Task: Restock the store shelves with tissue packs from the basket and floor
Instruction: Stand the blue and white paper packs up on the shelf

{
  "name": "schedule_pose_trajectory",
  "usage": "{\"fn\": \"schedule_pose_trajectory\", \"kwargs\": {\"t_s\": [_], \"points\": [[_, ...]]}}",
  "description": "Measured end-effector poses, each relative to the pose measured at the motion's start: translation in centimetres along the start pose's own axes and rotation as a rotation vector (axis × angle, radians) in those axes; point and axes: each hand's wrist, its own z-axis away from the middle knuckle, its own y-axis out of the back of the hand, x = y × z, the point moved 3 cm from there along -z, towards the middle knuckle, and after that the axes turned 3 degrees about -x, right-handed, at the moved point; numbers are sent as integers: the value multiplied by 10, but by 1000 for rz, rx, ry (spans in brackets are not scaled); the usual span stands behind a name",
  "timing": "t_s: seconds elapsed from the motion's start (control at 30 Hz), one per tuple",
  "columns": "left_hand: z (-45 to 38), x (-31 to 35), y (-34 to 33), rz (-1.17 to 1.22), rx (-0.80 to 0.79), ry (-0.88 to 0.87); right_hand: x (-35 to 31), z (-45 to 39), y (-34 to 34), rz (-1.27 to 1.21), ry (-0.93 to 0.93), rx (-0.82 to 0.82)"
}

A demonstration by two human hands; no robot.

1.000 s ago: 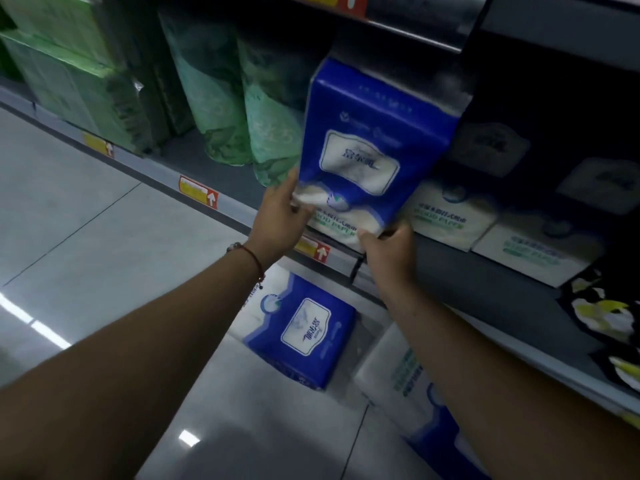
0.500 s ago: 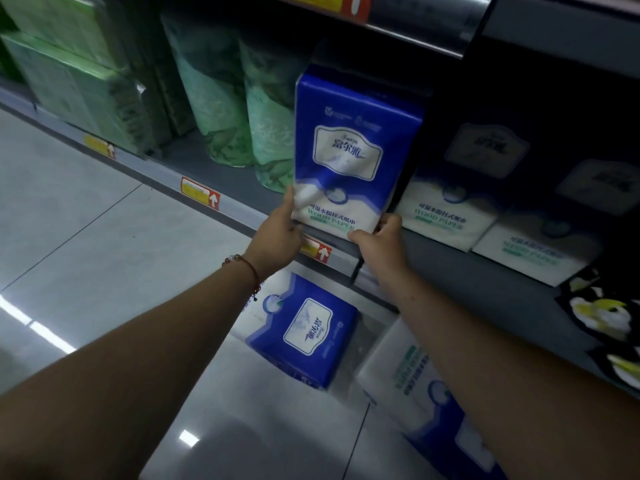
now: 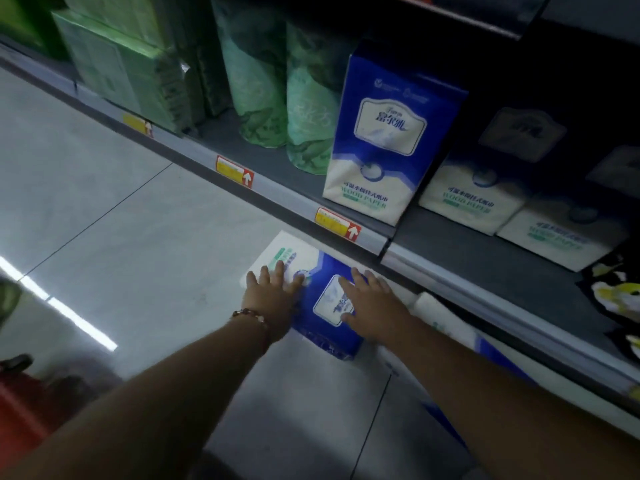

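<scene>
Grey floor tiles (image 3: 104, 209) run beside a low store shelf (image 3: 485, 271), its front rail carrying yellow-and-red price tags (image 3: 337, 224). On the shelf, green tissue packs (image 3: 138, 71) and green rolls (image 3: 277, 91) sit to the left; an upright blue-and-white tissue pack (image 3: 384, 140) stands near the edge, with more of the same kind (image 3: 474, 202) set deeper to its right. A red basket (image 3: 20, 410) shows at the lower left corner.

On the floor just below the rail lies another blue-and-white pack (image 3: 322, 299), flat, label up, its long axis running from the white end at upper left to the blue end at lower right. A second floor pack (image 3: 446, 327) lies beside it, partly under the right forearm.

Both arms reach down and forward. The left hand (image 3: 273, 292), fingers spread, rests on the white end; the right hand (image 3: 374, 303), also spread and flat, covers the label. Neither has closed around the pack yet. A lift probably needs fingers hooked over the opposite ends, then a turn upright toward the shelf above.
</scene>
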Motion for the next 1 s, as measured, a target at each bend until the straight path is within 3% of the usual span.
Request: {"fn": "schedule_pose_trajectory", "kwargs": {"t_s": [0.2, 0.33, 0.43, 0.53, 0.6, 0.73, 0.9, 1.0], "points": [[18, 55, -39, 413, -109, 305, -3, -27, -36, -55, -105, -95], [14, 47, -43, 414, 51, 322, 10, -23, -35, -157, -61, 24], [12, 39, -41, 406, 114, 265, 20, -22, -33, -411, -225, 133], [6, 28, -38, 434, 199, 253, 26, -23, -47, -907, -519, 58], [-3, 16, -39, 529, 224, 318, 27, -27, -64, -1187, -568, 63], [-21, -12, -42, 696, 211, 448, 24, -26, -91, -1509, -638, 74], [-37, -30, -35, 840, 221, 433, 12, -10, -96, -1632, -639, -251], [-33, -27, -31, 970, 229, 433, 9, -8, -98, -1662, -648, -199]]}}
